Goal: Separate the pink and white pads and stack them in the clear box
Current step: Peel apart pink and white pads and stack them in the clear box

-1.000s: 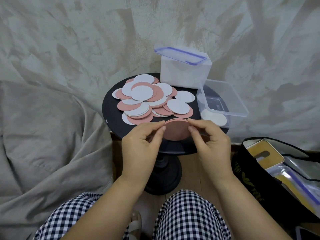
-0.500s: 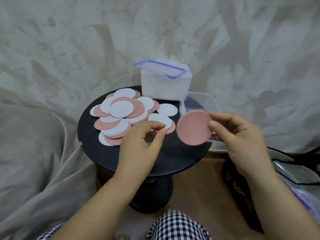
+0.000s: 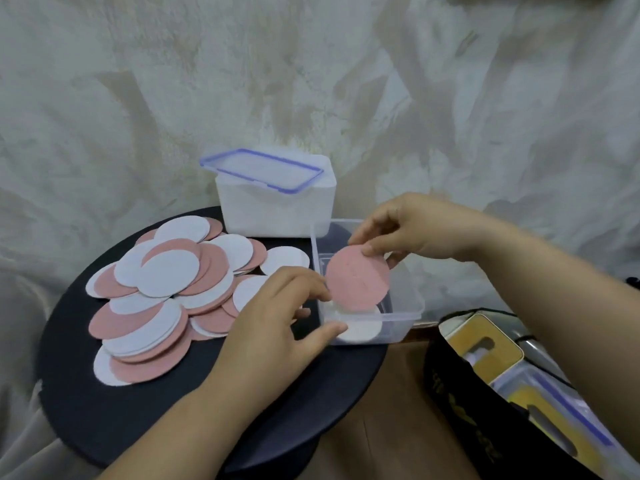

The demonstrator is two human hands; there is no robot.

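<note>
A heap of round pink and white pads (image 3: 166,289) covers the left half of a small round black table (image 3: 145,403). A clear box (image 3: 405,306) stands at the table's right edge, with a white pad (image 3: 360,329) lying on its bottom. My right hand (image 3: 412,230) pinches one pink pad (image 3: 356,280) by its top edge and holds it tilted inside the box, above the white pad. My left hand (image 3: 277,320) rests at the box's near left corner, thumb against the wall, fingers curled and holding nothing.
A white tub (image 3: 277,209) with a clear blue-rimmed lid (image 3: 259,169) stands behind the box. A black bag (image 3: 485,393) with yellow packages sits on the floor to the right. Pale cloth hangs behind and to the left.
My right hand has carried the pink pad rightward from in front of me into the clear box. My left hand let go of it and moved to the box's near left corner.
</note>
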